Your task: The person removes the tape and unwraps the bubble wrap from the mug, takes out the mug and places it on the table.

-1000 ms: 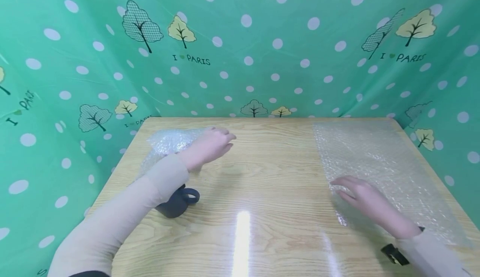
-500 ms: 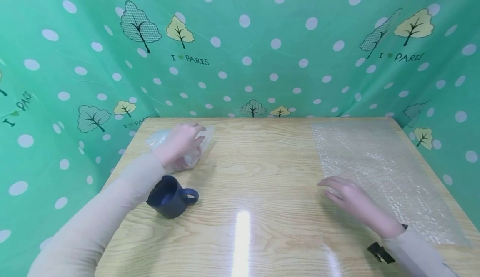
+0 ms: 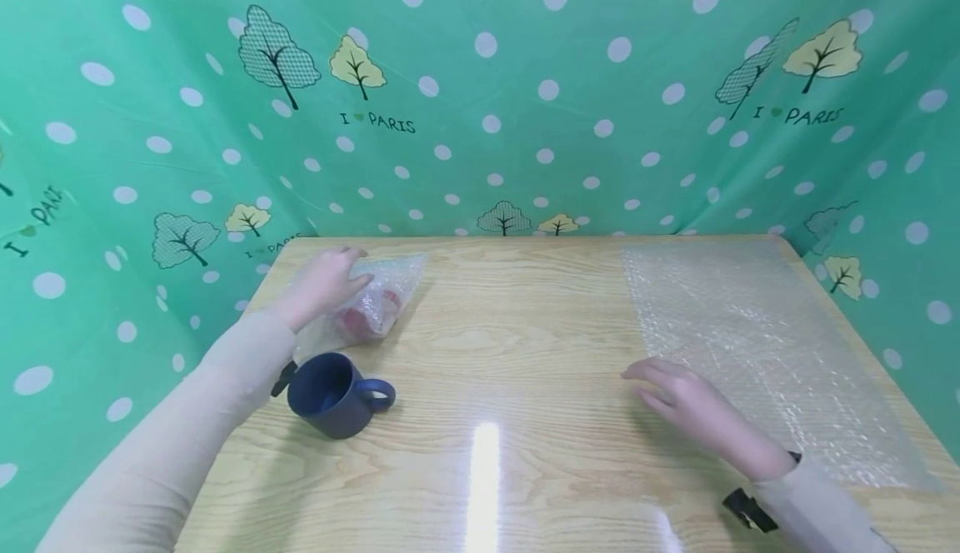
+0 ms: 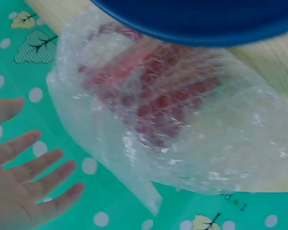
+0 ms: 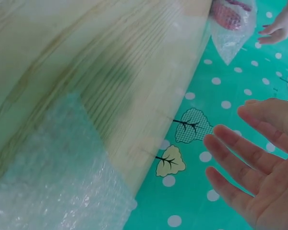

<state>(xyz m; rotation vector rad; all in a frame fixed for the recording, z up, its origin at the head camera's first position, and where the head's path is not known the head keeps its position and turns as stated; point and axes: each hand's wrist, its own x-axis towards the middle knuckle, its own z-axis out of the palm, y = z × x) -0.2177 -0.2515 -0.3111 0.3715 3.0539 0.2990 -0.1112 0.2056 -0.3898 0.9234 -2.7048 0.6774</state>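
A red-and-white item wrapped in bubble wrap (image 3: 371, 311) lies at the back left of the table; its kind is blurred by the wrap (image 4: 158, 100). My left hand (image 3: 322, 286) hovers over its left side with fingers loosely spread, and in the left wrist view that hand (image 4: 26, 177) is apart from the bundle. A dark blue mug (image 3: 333, 399) stands upright in front of it, handle to the right. Over the left edge of a flat bubble wrap sheet (image 3: 750, 345), my right hand (image 3: 678, 399) hangs relaxed, holding nothing, as the right wrist view also shows (image 5: 259, 167).
The wooden table (image 3: 517, 320) backs onto a green dotted curtain (image 3: 517, 120) that also hangs at both sides. A bright light reflection (image 3: 483, 486) streaks the front middle. Dark straps (image 3: 750, 510) sit at the wrists.
My left hand has drawn back leftward off the wrapped bundle, uncovering it and the mug. My right hand has shifted slightly left, toward the sheet's edge.
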